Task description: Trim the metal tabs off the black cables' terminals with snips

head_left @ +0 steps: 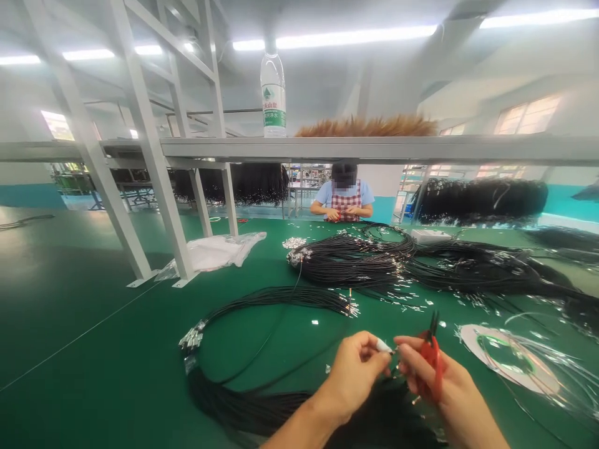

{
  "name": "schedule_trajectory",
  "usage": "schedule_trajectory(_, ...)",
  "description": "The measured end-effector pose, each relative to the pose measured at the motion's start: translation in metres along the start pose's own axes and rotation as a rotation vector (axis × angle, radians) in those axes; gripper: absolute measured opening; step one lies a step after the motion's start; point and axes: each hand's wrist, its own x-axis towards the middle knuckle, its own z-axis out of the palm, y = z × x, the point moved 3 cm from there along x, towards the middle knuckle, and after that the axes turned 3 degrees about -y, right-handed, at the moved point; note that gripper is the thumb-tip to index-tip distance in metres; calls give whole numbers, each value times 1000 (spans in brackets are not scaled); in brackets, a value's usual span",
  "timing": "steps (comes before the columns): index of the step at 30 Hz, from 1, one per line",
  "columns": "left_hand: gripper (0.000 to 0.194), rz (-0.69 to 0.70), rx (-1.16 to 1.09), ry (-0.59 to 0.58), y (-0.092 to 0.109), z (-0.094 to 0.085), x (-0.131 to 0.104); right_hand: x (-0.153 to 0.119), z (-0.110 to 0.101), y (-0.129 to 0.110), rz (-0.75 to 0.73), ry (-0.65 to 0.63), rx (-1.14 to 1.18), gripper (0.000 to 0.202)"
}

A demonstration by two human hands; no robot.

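Observation:
Near the lower middle, my left hand (pixel 358 368) pinches a small white piece (pixel 384 345) between thumb and fingers. Red-handled cutters (pixel 433 358) rest in my right hand (pixel 440 380), their dark jaws pointing up and away from me. The fingertips of both hands are close together, beside the small piece. Dark cables (pixel 374 418) with small metal ends lie beneath and between the hands. To the left, a curved bundle of black cables (pixel 234 399) reaches toward my left forearm.
Green table (pixel 116 355) under everything. Large black cable bundles (pixel 360 262) lie beyond the hands; a white reel (pixel 510 362) at right. Plastic bag (pixel 218 252) by the metal frame legs. A shelf (pixel 327 148) holds a bottle (pixel 273 96). A person (pixel 346 199) sits opposite.

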Motion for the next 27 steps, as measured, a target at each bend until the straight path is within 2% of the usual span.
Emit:
schedule_trajectory(3,14,0,44,-47,-1,2,-1,-1,-1,1,-25,-34,-80,37)
schedule_trajectory(6,21,-59,93,-69,-1,3,-3,0,-3,3,-32,-133,-114,31)
schedule_trajectory(9,30,-135,-13,-99,1,3,-4,-1,-3,4,-21,-182,-59,26)
schedule_trajectory(13,33,-202,-182,-135,2,0,-3,2,-4,3,-9,-112,96,25)
schedule_trajectory(16,33,-209,-245,-114,2,-6,0,10,-14,3,-39,-20,88,28)
schedule_trajectory(19,34,-174,-266,-63,0,-10,3,16,-30,3,-59,167,-206,35)
schedule_trajectory(21,36,-152,-268,-36,-2,-10,3,16,-35,3,-73,226,-463,41)
schedule_trajectory(23,38,-138,-268,-29,-2,-9,2,15,-33,5,-71,212,-591,42)
schedule_trajectory(27,39,-118,-259,-16,-2,-8,1,12,-23,13,-10,168,-468,45)
